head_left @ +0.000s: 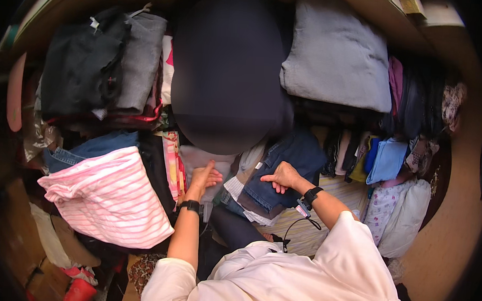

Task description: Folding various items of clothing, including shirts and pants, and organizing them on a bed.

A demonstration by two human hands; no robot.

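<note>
White shirt (299,281) nearest; farther, left hand (203,179) unclenched; folded denim (259,194) beneath right hand (285,177), whose grip I cannot tell.

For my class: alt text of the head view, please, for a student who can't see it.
A bare left hand is over pale cloth and a bare right hand on or just above dark blue denim, amid piled clothes. Pink-and-white striped cloth lies left, folded gray cloth upper right; a dark rounded shape fills the upper middle.
</note>
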